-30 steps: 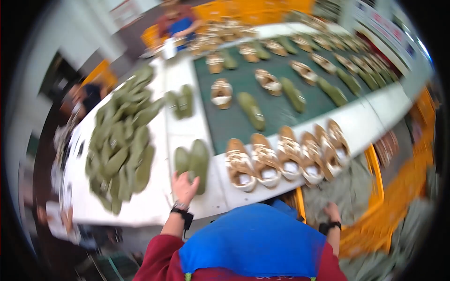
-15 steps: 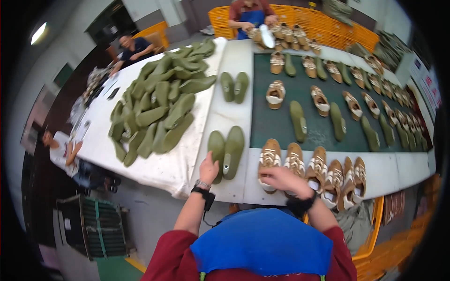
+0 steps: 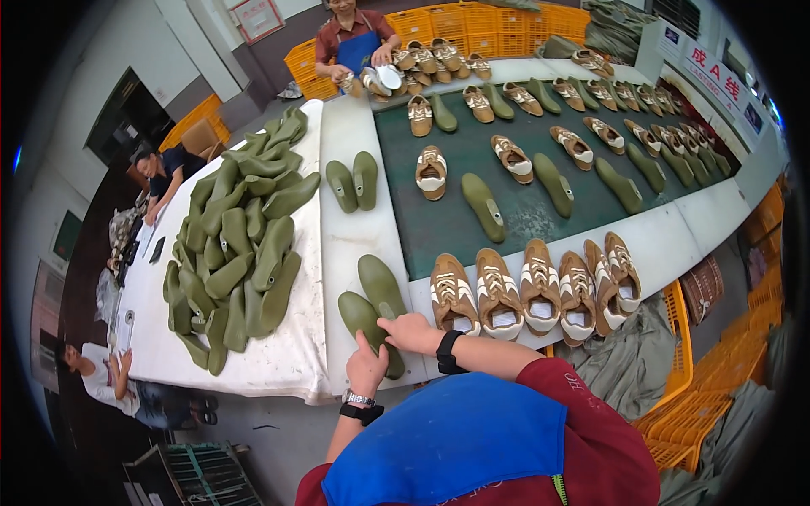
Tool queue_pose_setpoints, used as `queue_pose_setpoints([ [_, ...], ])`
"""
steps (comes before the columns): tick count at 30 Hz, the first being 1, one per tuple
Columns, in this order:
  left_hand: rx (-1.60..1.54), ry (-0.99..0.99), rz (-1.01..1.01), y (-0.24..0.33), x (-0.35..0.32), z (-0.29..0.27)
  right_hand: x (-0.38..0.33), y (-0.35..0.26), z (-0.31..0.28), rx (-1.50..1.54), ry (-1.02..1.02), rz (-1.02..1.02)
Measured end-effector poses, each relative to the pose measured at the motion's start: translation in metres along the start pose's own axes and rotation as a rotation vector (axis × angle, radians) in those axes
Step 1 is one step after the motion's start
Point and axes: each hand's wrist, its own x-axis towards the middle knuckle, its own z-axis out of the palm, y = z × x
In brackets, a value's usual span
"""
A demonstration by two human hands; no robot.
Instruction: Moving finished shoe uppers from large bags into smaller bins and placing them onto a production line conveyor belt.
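Two green shoe lasts lie side by side on the white table strip in front of me, toes pointing away. My left hand (image 3: 366,371) is closed around the heel end of the left last (image 3: 359,314). Beside it, my right hand (image 3: 411,332) reaches across with its fingertips closed at the heels, where the left last meets the right last (image 3: 382,285). Part of both heels is hidden under my fingers. Just right of my right hand stands a row of brown sneakers (image 3: 493,291) with white stripes.
A heap of green lasts (image 3: 232,244) covers the white cloth (image 3: 287,358) at left. Another pair of lasts (image 3: 364,180) lies farther ahead. Rows of sneakers and lasts fill the green belt (image 3: 430,228). A co-worker (image 3: 354,38) handles shoes across the table. Orange crates (image 3: 675,329) stand at right.
My right hand has left the sneakers and moved left to the lasts. The left last now sits nearer to me than the right one. My view has turned to the right.
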Motion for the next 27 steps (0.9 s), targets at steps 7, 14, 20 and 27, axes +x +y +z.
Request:
queue_pose_setpoints([
  [7,0.092,0.025,0.087,-0.013,0.040,-0.010,-0.004,0.009,-0.001,0.062,0.123,0.065],
  [14,0.028,-0.048,0.099,-0.012,0.069,-0.021,0.002,0.012,-0.033,0.434,0.164,0.261],
  [20,-0.012,-0.126,0.133,-0.029,0.077,-0.020,0.023,0.033,-0.078,1.290,0.271,0.482],
  [27,-0.088,-0.165,0.211,-0.030,0.081,-0.024,0.072,0.113,-0.096,0.915,0.449,0.403],
])
